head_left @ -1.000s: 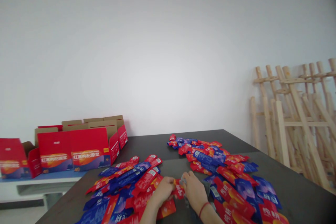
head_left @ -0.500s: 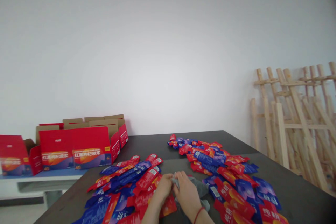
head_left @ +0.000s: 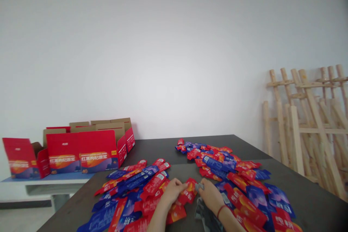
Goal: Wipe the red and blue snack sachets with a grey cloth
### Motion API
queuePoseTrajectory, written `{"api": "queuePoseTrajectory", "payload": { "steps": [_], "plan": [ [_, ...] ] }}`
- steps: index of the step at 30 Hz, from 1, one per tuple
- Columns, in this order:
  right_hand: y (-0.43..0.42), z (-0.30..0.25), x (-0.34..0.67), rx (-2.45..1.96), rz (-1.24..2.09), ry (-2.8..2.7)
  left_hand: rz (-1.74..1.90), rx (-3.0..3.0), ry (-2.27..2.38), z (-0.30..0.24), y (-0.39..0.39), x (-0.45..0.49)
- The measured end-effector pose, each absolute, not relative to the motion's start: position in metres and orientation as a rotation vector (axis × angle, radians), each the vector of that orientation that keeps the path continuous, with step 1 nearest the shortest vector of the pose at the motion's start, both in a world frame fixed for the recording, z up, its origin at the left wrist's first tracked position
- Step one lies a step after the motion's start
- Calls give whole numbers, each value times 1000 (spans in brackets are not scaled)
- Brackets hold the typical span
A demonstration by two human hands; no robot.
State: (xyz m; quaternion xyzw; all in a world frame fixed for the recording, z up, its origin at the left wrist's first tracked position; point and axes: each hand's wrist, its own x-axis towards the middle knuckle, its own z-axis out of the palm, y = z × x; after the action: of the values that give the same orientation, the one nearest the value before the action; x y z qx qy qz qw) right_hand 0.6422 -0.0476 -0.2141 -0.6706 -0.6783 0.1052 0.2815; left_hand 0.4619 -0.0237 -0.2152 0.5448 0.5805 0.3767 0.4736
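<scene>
Both my hands are low at the middle of a dark table (head_left: 310,195). My left hand (head_left: 172,193) is closed on a red sachet (head_left: 189,193), pinching its left end. My right hand (head_left: 210,196) is closed on a grey cloth (head_left: 203,213) that hangs under the palm, with a bit of it showing at the fingertips beside the sachet. A red string circles my right wrist. A heap of red and blue sachets (head_left: 133,192) lies left of my hands, and a second heap (head_left: 239,181) lies to the right.
Open red cardboard boxes (head_left: 84,152) stand on a lower white bench (head_left: 40,185) at the left. Wooden easel frames (head_left: 310,127) lean on the wall at the right. A white wall fills the background.
My hands met over the grey cloth half a second ago. Now they are slightly apart, the left one holding a red sachet out flat and the right one drawn back with the cloth.
</scene>
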Motion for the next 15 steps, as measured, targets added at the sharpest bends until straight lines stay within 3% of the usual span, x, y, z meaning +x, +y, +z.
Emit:
{"api": "queuePoseTrajectory", "payload": {
  "steps": [8, 15],
  "plan": [
    [-65, -196, 615, -1579, 238, -1903, 917, 1559, 1012, -212, -27, 469],
    [-54, -210, 626, -1800, 236, -1798, 892, 1625, 1157, -213, -21, 459]
  ]
}}
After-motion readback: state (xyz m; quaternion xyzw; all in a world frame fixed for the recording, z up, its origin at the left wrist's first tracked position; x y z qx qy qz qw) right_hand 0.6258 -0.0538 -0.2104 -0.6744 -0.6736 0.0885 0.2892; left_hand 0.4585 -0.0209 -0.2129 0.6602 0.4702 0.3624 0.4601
